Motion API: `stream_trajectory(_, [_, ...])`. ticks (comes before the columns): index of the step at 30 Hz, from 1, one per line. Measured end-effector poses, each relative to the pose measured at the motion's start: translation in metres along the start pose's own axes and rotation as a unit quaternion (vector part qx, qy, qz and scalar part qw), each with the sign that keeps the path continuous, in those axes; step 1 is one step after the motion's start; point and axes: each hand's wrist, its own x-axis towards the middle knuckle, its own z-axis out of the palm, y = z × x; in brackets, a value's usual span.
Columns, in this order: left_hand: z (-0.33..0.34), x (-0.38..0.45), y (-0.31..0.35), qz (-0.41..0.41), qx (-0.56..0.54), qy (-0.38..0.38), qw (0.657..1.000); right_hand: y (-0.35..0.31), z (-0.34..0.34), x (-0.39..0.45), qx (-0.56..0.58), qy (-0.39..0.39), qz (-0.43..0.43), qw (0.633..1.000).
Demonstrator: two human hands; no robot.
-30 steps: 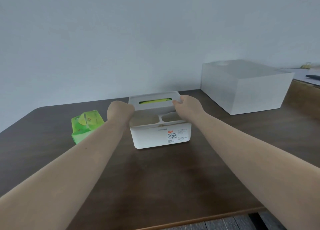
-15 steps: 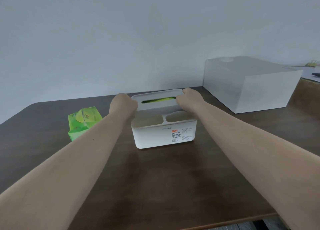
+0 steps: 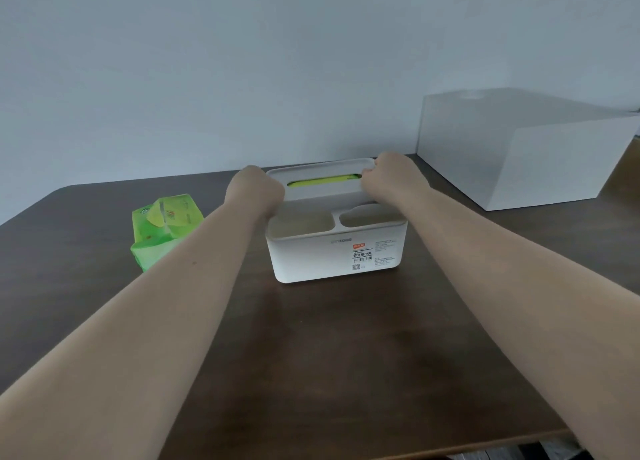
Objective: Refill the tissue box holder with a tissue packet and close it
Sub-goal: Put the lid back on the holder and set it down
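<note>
A white tissue box holder (image 3: pixel 332 255) stands mid-table, its label facing me and two empty compartments along its near side. Its white lid (image 3: pixel 322 174) lies over the back section, and a green tissue packet (image 3: pixel 323 182) shows through the lid's slot. My left hand (image 3: pixel 255 191) is closed on the lid's left end. My right hand (image 3: pixel 391 177) is closed on the lid's right end, fingers at the slot's right tip. A second green tissue packet (image 3: pixel 162 229) lies on the table to the left of the holder.
The dark wooden table (image 3: pixel 329 355) runs to a near edge at the bottom right. A large white box (image 3: pixel 519 151) stands at the back right. A plain pale wall rises behind the table.
Both hands stay on the lid's ends and the lid sits a little lower on the holder. My view has shifted slightly closer.
</note>
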Motion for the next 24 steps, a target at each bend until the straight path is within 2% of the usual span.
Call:
stream_trajectory(4, [-0.009, -0.017, 0.005, 0.009, -0.034, 0.058, 0.998, -0.003, -0.004, -0.008, 0.001, -0.01, 0.016, 1.0])
stream_trajectory(8, [-0.005, -0.034, -0.002, 0.02, -0.101, 0.042, 0.994, -0.002, -0.004, -0.017, 0.014, -0.017, 0.017, 1.0])
stream_trajectory(12, [-0.004, -0.053, -0.014, 0.051, -0.107, 0.024, 0.993, 0.017, 0.001, -0.033, 0.074, 0.045, -0.018, 0.996])
stream_trajectory(15, [-0.001, -0.069, -0.02, 0.047, -0.113, -0.007, 0.992, 0.028, 0.005, -0.051, 0.062, 0.066, -0.066, 0.994])
stream_trajectory(24, [0.0, -0.064, -0.018, -0.001, -0.085, -0.068, 0.994, 0.024, -0.017, -0.052, -0.03, -0.015, -0.063, 0.997])
